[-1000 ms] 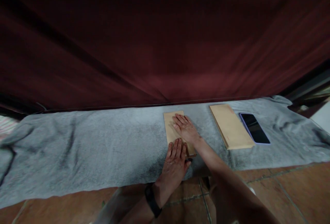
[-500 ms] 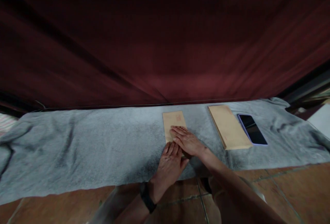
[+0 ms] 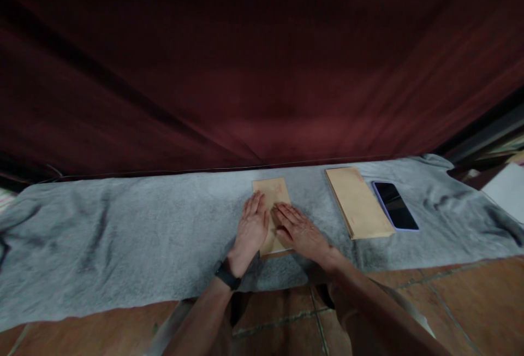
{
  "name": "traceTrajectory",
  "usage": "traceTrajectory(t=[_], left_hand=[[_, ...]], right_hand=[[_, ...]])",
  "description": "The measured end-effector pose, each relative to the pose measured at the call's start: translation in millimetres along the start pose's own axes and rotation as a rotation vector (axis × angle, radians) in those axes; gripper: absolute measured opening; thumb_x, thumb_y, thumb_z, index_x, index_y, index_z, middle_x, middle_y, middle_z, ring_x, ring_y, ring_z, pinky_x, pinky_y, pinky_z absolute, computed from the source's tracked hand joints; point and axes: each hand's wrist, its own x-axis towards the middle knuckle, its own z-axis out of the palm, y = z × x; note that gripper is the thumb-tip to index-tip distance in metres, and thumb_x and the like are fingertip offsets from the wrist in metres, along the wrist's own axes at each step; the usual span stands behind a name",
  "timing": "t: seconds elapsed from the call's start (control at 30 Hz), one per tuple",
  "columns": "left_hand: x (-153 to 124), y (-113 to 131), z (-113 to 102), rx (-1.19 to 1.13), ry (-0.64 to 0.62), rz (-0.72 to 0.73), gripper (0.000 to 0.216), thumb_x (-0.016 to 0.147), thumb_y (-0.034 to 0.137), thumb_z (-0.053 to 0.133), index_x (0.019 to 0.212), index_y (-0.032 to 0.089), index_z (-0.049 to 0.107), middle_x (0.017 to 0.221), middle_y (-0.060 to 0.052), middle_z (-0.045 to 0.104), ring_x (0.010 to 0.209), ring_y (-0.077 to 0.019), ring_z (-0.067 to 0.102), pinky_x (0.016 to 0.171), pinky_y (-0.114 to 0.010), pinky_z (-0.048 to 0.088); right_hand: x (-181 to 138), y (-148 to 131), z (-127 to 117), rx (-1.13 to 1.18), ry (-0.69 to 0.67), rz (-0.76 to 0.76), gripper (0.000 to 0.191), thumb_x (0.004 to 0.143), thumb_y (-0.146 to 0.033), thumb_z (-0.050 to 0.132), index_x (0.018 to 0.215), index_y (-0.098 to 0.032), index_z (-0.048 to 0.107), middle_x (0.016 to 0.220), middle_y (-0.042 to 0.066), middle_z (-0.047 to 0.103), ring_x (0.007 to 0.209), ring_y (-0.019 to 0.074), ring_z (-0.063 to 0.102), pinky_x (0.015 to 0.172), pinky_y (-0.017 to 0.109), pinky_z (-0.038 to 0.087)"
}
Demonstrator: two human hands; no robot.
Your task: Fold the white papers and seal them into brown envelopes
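A tan paper envelope [image 3: 272, 188] with faint red print lies flat in front of me, its near edge showing a thin pale strip. My left hand [image 3: 252, 225] rests flat along the envelope's left side, fingers stretched away from me; a dark band circles that wrist. My right hand [image 3: 301, 230] lies on the envelope's right part, fingers outstretched and pointing up-left. Both palms face down and neither hand grasps anything. Whatever is under the palms is hidden.
A stack of similar tan envelopes [image 3: 359, 203] sits to the right, beside a phone [image 3: 395, 206] in a purple case. Everything lies on a grey cloth [image 3: 164, 236]. Behind hangs a dark red drape [image 3: 262, 99]; brown floor tiles [image 3: 470, 296] show in front.
My left hand has moved forward from the envelope's near end to its left side, uncovering the near edge. My right hand has stayed on the envelope, shifting slightly.
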Motion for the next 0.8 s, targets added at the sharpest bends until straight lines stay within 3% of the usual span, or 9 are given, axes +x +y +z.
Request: traceTrajectory(t=[0.13, 0.33, 0.8], left_hand=[[10.1, -0.1, 17.0, 0.063, -0.039, 0.024, 0.055, 0.104, 0.031, 0.031, 0.155, 0.010, 0.034, 0.161, -0.016, 0.038, 0.151, -0.0255, 0.032, 0.124, -0.050, 0.027], [15.7, 3.0, 29.9, 0.134, -0.114, 0.032, 0.058, 0.105, 0.041, 0.027, 0.156, 0.015, 0.033, 0.164, -0.011, 0.034, 0.154, -0.0264, 0.023, 0.125, -0.053, 0.021], [5.3, -10.8, 39.3, 0.169, -0.063, -0.029, 0.059, 0.103, 0.034, 0.030, 0.158, 0.013, 0.027, 0.163, -0.015, 0.034, 0.154, -0.0256, 0.025, 0.125, -0.050, 0.022]], right_hand=[[-6.1, -1.7, 8.1, -0.053, 0.001, 0.042, 0.060, 0.101, -0.036, 0.046, 0.156, -0.012, 0.036, 0.161, 0.015, 0.036, 0.151, 0.0263, 0.031, 0.123, 0.049, 0.031], [-8.1, -1.3, 12.7, -0.062, 0.012, 0.044, 0.057, 0.101, -0.037, 0.048, 0.151, -0.010, 0.044, 0.156, 0.016, 0.045, 0.149, 0.0273, 0.035, 0.123, 0.048, 0.031], [-15.0, -0.6, 10.8, -0.067, 0.026, 0.044, 0.059, 0.103, -0.037, 0.043, 0.157, -0.016, 0.034, 0.161, 0.011, 0.038, 0.150, 0.0245, 0.033, 0.124, 0.047, 0.028]])
